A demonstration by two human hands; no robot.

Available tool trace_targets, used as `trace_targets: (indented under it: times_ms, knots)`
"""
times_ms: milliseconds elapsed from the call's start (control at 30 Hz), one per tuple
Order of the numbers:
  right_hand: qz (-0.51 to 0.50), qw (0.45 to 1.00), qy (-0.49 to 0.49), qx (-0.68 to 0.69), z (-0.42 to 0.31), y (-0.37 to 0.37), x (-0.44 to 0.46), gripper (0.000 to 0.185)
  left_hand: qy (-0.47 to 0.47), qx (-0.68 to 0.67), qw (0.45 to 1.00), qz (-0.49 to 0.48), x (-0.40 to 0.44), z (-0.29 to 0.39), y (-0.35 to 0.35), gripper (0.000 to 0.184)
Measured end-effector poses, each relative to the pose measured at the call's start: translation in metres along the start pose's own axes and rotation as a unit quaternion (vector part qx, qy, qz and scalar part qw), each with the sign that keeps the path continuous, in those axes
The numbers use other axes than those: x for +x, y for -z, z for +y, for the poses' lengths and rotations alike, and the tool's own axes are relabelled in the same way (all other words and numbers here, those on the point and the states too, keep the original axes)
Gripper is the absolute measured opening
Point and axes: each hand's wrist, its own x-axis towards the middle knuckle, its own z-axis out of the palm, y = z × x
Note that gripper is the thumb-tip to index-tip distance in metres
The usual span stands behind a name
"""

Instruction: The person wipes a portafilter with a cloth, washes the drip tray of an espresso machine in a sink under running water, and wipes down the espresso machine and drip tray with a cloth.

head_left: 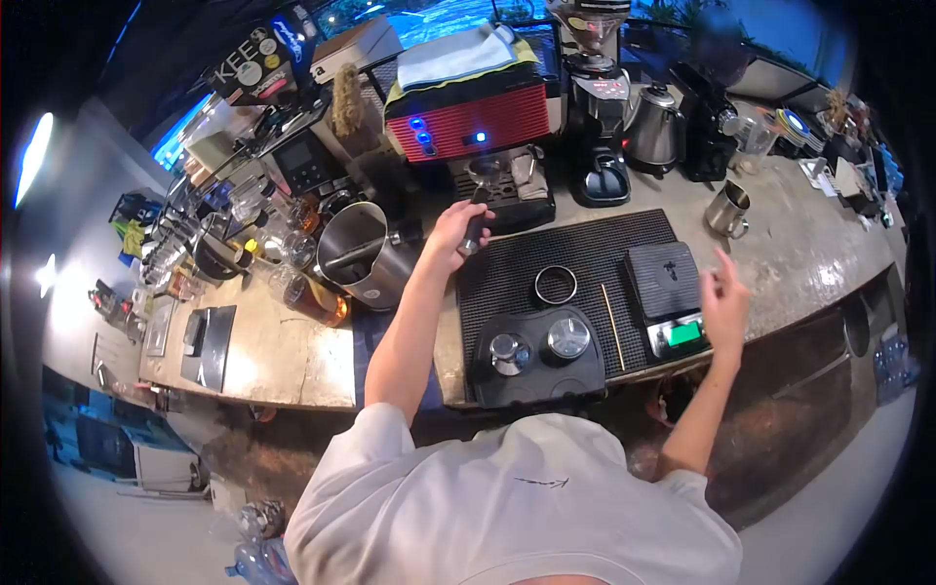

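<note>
My left hand point(456, 234) is closed around the dark handle of a portafilter point(476, 222), whose head points toward the front of the red espresso machine point(478, 117). Whether it is locked into the machine I cannot tell. My right hand point(723, 304) is raised with fingers apart and holds nothing, just right of a black scale point(665, 281) with a lit green display. Left of the scale, a thin wooden stick point(612, 327) and a dosing ring point(556, 285) lie on the black rubber mat point(585, 244). Two metal tampers point(567, 338) rest on a dark tamping pad nearer me.
A steel knock box point(363, 253) stands left of the mat, beside a bottle of amber liquid point(314, 297). Behind the mat are a coffee grinder point(600, 127) and a steel kettle point(655, 127). A milk pitcher point(727, 210) sits at the right. A cloth hangs by the drip tray.
</note>
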Motion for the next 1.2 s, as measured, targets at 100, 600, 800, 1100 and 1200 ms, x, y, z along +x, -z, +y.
trace_targets:
  times_ms: [100, 600, 800, 1100, 1200]
  knots:
    - [0.093, 0.989, -0.094, -0.06, 0.08, 0.037, -0.018, 0.035, 0.019, -0.013, 1.0, -0.016, 0.014, 0.004, -0.003, 0.023]
    - [0.348, 0.883, -0.309, 0.065, 0.226, 0.017, 0.001, 0.095, -0.383, 0.71, 0.553, 0.208, 0.019, -0.019, -0.005, 0.033]
    - [0.336, 0.859, -0.356, 0.148, 0.217, 0.018, 0.002, 0.096, -0.422, 0.722, 0.504, 0.217, 0.024, -0.022, 0.007, 0.039]
    - [0.326, 0.867, -0.344, 0.156, 0.215, 0.022, -0.001, 0.098, -0.485, 0.657, 0.539, 0.205, 0.013, -0.025, 0.008, 0.039]
    - [0.326, 0.868, -0.339, 0.16, 0.216, 0.022, -0.002, 0.098, -0.441, 0.621, 0.609, 0.22, 0.012, -0.025, 0.004, 0.037]
